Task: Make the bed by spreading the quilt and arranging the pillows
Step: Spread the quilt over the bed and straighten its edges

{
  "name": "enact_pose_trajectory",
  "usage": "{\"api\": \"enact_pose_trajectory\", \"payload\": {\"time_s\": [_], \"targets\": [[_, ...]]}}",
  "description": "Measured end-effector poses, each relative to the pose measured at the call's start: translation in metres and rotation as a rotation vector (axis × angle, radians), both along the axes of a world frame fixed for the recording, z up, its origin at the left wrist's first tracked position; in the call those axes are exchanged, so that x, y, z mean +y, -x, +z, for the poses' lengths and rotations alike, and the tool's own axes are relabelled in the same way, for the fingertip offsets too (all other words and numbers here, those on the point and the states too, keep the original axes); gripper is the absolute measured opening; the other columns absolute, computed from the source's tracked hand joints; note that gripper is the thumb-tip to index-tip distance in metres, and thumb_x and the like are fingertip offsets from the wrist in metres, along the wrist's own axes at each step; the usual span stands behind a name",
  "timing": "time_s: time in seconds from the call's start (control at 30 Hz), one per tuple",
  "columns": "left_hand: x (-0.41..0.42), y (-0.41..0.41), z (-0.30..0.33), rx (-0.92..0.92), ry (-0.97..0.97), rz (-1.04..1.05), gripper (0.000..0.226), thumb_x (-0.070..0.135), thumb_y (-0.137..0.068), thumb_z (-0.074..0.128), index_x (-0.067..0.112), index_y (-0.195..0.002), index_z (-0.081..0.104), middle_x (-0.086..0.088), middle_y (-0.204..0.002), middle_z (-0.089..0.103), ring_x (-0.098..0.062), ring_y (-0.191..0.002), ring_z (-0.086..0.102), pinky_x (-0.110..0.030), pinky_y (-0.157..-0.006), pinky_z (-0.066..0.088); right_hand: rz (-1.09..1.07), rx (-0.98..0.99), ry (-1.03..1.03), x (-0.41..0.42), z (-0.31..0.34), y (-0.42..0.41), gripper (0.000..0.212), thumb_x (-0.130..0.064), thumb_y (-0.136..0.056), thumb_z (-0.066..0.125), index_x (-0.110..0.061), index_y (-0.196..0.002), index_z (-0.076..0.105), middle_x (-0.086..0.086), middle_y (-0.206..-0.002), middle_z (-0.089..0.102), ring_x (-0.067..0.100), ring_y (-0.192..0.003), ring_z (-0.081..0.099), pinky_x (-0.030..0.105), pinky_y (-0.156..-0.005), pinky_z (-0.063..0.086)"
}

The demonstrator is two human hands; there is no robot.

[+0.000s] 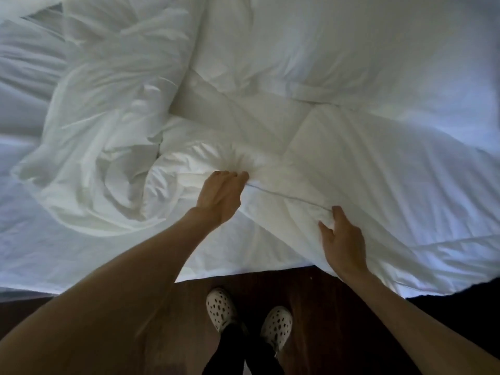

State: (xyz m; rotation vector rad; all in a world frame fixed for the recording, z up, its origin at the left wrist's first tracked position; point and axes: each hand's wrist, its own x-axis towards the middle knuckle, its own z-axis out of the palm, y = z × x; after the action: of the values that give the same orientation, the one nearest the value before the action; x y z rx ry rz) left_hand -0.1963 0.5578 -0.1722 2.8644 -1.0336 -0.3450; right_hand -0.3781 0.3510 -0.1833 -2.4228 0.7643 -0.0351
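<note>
quilt (338,109): runs off the top and right edges — its full spread cannot be seen
left hand (220,194): fingertips sunk in a bunched fold, so only the knuckles show
right hand (342,239): palm faces the cloth; whether the fingers pinch the hem cannot be told
sheet (24,217): cut by the left edge
pillows: none can be picked out among the white folds
clogs (220,308): heels hidden behind dark trouser legs
</note>
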Motion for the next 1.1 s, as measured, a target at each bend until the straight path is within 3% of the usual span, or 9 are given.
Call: {"api": "enact_pose_trajectory", "payload": {"time_s": [0.2, 0.3, 0.37, 0.43, 0.5, 0.7, 0.87, 1.0, 1.1], "targets": [[0.079, 0.099, -0.023, 0.222, -0.159, -0.064, 0.013, 0.02, -0.1, 0.033, 0.014, -0.104, 0.043, -0.01, -0.086, 0.071, -0.037, -0.075, 0.065, -0.037, -0.061, 0.037, 0.494, 0.221, 0.232, 0.019, -0.03, 0.111, 0.046, -0.012, -0.07, 0.087, -0.016, -0.111, 0.067, 0.002, -0.061, 0.067, 0.023, -0.048, 0.064, 0.032, -0.04, 0.051], [0.148, 0.18, -0.026, 0.402, -0.395, -0.088, 0.021, 0.027, -0.101, 0.031, 0.021, -0.112, 0.048, -0.009, -0.105, 0.072, -0.034, -0.095, 0.068, -0.038, -0.072, 0.044, 0.671, 0.246, 0.335, 0.047, -0.043, 0.142, 0.031, -0.007, -0.064, 0.081, -0.02, -0.09, 0.069, 0.0, -0.054, 0.061, 0.021, -0.044, 0.06, 0.029, -0.046, 0.048], [0.182, 0.204, -0.02, 0.448, -0.491, -0.056, 0.022, 0.03, -0.102, 0.03, 0.024, -0.113, 0.048, -0.009, -0.109, 0.071, -0.034, -0.101, 0.067, -0.038, -0.075, 0.044, 0.765, 0.24, 0.405, 0.057, -0.044, 0.146, 0.019, -0.007, -0.07, 0.057, -0.018, -0.082, 0.067, 0.001, -0.06, 0.061, 0.025, -0.053, 0.061, 0.036, -0.057, 0.051], [0.192, 0.198, -0.014, 0.453, -0.535, -0.049, 0.023, 0.031, -0.102, 0.027, 0.025, -0.111, 0.047, -0.009, -0.11, 0.07, -0.035, -0.103, 0.065, -0.04, -0.079, 0.045, 0.727, 0.298, 0.435, 0.061, -0.039, 0.149, 0.018, -0.009, -0.071, 0.052, -0.017, -0.08, 0.065, 0.005, -0.07, 0.06, 0.029, -0.065, 0.061, 0.042, -0.062, 0.05], [0.183, 0.193, -0.003, 0.474, -0.527, -0.078, 0.024, 0.033, -0.104, 0.024, 0.024, -0.109, 0.046, -0.01, -0.109, 0.068, -0.036, -0.102, 0.064, -0.04, -0.077, 0.042, 0.649, 0.374, 0.399, 0.069, -0.032, 0.153, 0.016, -0.011, -0.068, 0.07, -0.016, -0.082, 0.063, 0.006, -0.079, 0.059, 0.03, -0.073, 0.059, 0.042, -0.065, 0.049], [0.183, 0.191, 0.02, 0.435, -0.37, -0.181, 0.059, 0.076, -0.091, 0.023, 0.021, -0.104, 0.042, 0.0, -0.081, 0.059, -0.027, -0.073, 0.057, -0.037, -0.068, 0.034, 0.723, 0.371, 0.214, 0.118, -0.026, 0.138, 0.063, -0.035, -0.055, 0.086, -0.013, -0.108, 0.061, 0.007, -0.096, 0.062, 0.027, -0.079, 0.06, 0.04, -0.066, 0.054], [0.23, 0.207, 0.01, 0.326, -0.375, -0.172, 0.077, 0.076, -0.082, -0.005, 0.025, -0.104, 0.048, -0.001, -0.086, 0.067, -0.027, -0.081, 0.066, -0.035, -0.067, 0.035, 0.805, 0.337, 0.3, 0.162, -0.05, 0.128, 0.04, -0.012, -0.043, 0.089, -0.018, -0.075, 0.067, 0.0, -0.062, 0.062, 0.023, -0.054, 0.062, 0.034, -0.05, 0.052], [0.228, 0.246, -0.007, 0.574, -0.42, -0.148, 0.05, 0.063, -0.097, 0.026, 0.022, -0.114, 0.048, -0.01, -0.113, 0.066, -0.039, -0.106, 0.061, -0.041, -0.081, 0.04, 0.846, 0.454, 0.315, 0.175, -0.067, 0.164, 0.025, -0.015, -0.045, 0.08, -0.019, -0.062, 0.061, 0.002, -0.051, 0.058, 0.025, -0.044, 0.059, 0.034, -0.043, 0.05], [0.234, 0.237, -0.004, 0.698, -0.408, -0.241, 0.046, 0.055, -0.097, 0.045, 0.014, -0.117, 0.05, -0.015, -0.12, 0.061, -0.038, -0.111, 0.058, -0.046, -0.092, 0.043, 0.788, 0.641, 0.304, 0.187, -0.058, 0.176, 0.045, -0.011, -0.024, 0.093, -0.016, -0.059, 0.065, 0.005, -0.049, 0.057, 0.026, -0.04, 0.057, 0.038, -0.041, 0.05]]}}
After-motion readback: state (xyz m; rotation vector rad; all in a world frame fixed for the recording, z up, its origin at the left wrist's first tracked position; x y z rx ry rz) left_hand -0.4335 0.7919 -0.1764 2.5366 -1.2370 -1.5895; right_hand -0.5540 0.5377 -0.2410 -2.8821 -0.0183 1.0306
